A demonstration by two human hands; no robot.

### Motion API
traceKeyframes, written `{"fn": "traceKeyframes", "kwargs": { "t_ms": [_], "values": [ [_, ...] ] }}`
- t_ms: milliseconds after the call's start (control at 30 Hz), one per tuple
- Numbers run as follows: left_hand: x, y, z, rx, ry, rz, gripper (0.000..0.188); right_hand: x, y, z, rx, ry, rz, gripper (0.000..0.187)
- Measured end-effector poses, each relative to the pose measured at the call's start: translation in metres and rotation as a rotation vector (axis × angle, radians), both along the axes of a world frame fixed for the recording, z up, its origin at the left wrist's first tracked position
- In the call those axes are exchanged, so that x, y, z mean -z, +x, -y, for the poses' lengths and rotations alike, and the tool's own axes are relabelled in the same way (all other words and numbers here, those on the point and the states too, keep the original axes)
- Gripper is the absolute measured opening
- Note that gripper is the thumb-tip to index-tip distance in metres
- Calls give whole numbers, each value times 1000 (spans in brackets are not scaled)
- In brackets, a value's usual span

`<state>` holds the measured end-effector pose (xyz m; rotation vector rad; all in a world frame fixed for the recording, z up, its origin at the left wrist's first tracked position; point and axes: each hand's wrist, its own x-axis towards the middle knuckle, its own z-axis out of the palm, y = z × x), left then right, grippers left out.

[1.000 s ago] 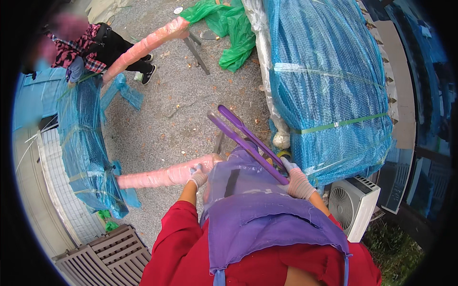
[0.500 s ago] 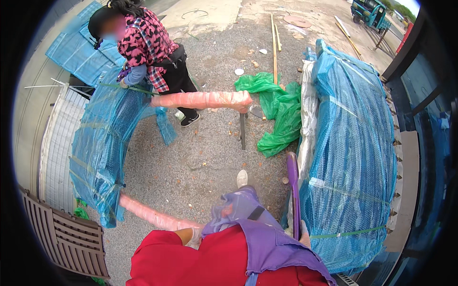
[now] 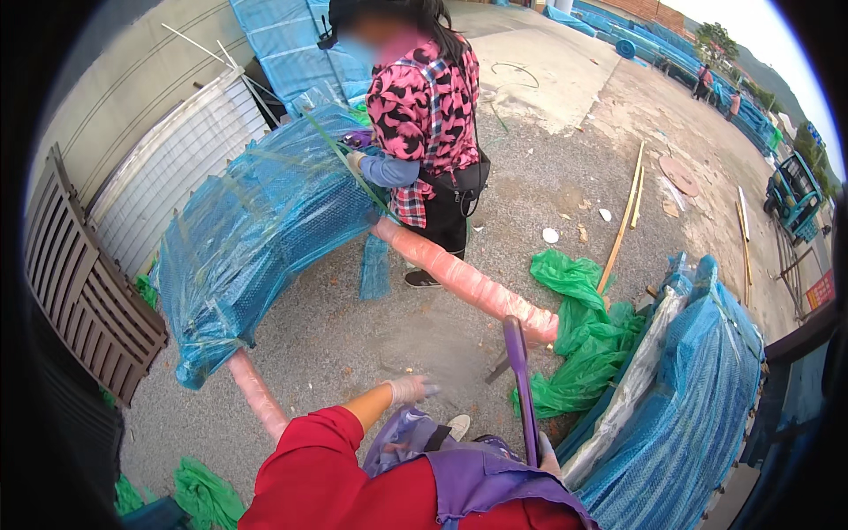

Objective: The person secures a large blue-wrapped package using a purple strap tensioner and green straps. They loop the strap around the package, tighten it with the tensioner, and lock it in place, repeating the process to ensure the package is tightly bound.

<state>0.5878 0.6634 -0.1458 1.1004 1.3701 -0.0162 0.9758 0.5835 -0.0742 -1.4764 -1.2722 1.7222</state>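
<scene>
My left hand (image 3: 412, 389), in a thin pale glove, reaches over the gravel in front of me. Its fingers are stretched out, with nothing in them. At my right side, my right hand (image 3: 549, 458), partly hidden, grips the lower end of a long purple bar-like tool (image 3: 521, 380); its exact kind is unclear. Ahead to the left lies a large bundle in blue bubble wrap (image 3: 256, 212), bound with green straps. A pink-wrapped pole (image 3: 468, 278) sticks out from its far end, another pink-wrapped pole (image 3: 256, 393) from its near end.
A co-worker (image 3: 433, 115) stands at the bundle's far end, hands by a green strap. Another blue-wrapped bundle (image 3: 680, 406) stands at right, beside crumpled green plastic (image 3: 579, 344). Wooden strips (image 3: 625, 221) lie beyond; a brown slatted panel (image 3: 93, 283) leans at left.
My view has swung to the right and up. My left hand has come forward from beside my body, fingers out. The purple tool stays in my right hand.
</scene>
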Motion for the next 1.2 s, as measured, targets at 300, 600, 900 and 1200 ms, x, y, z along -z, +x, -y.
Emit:
{"fn": "traceKeyframes", "kwargs": {
  "t_ms": [300,600,900,1200],
  "values": [
    [-52,39,63,-338,333,436,49,14,-92,-165,-789,406,362,102],
    [-60,-48,45,-766,531,458,50,-35,-288,-228,-1183,628,363,105],
    [-59,-261,46,-958,612,284,56,-51,-535,-250,-1078,629,274,104],
    [-84,-398,15,-1130,577,358,49,-76,-678,-298,-983,479,-15,100]
  ]
}}
